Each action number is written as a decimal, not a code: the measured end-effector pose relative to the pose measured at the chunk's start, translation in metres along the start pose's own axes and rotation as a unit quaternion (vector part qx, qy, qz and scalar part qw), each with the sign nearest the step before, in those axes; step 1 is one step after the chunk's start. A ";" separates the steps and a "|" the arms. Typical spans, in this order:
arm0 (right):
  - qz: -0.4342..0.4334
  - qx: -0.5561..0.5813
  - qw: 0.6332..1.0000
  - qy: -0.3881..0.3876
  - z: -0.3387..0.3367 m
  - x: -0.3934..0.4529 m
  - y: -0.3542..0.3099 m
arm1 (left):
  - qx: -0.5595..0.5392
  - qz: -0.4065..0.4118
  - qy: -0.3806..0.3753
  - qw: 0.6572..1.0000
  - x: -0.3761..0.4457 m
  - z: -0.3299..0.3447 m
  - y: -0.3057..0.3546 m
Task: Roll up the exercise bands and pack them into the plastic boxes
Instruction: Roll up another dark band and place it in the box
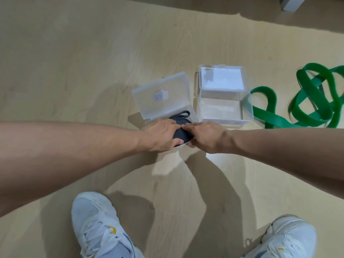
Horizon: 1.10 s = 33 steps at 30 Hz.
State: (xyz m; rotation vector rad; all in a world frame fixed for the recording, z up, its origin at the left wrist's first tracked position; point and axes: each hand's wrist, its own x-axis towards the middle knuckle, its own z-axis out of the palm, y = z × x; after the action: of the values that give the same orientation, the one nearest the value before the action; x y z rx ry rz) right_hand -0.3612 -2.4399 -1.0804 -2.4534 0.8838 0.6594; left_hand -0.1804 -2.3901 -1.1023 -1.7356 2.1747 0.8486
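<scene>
A rolled black exercise band (181, 125) sits in the left clear plastic box (163, 95), whose lid stands open behind it. My left hand (162, 134) grips the roll from the left, thumb underneath. My right hand (202, 135) presses on the roll from the right with its fingers curled over it. A loose end of the black band pokes up toward the lid. The right clear plastic box (223, 108) stands open with nothing in it. A green exercise band (309, 101) lies unrolled in loops on the floor to the right of that box.
All of this lies on a light wooden floor. My two white sneakers, left (100, 226) and right (284, 239), are planted at the bottom of the view. A white furniture leg (292, 3) shows at the top right.
</scene>
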 end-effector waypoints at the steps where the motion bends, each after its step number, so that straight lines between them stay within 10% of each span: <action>1: 0.004 -0.011 1.000 -0.002 0.000 -0.001 0.000 | -0.014 -0.001 0.004 1.000 0.000 -0.001 -0.002; 7: -0.003 -0.196 0.980 0.009 -0.022 0.009 -0.006 | -0.047 -0.014 0.029 0.998 -0.001 0.003 -0.009; 21: 0.013 -0.111 0.991 -0.076 -0.034 0.040 -0.009 | -0.087 -0.003 0.035 0.996 -0.001 -0.001 -0.011; 33: 0.003 0.003 0.992 0.126 -0.008 0.009 0.032 | 0.030 -0.016 0.044 0.998 0.020 -0.049 -0.037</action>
State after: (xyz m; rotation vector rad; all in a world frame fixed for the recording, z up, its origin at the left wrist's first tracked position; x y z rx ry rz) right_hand -0.3743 -2.4703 -1.0869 -2.5674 0.9842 0.3513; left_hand -0.1419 -2.4390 -1.0835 -1.8058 2.1969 0.7043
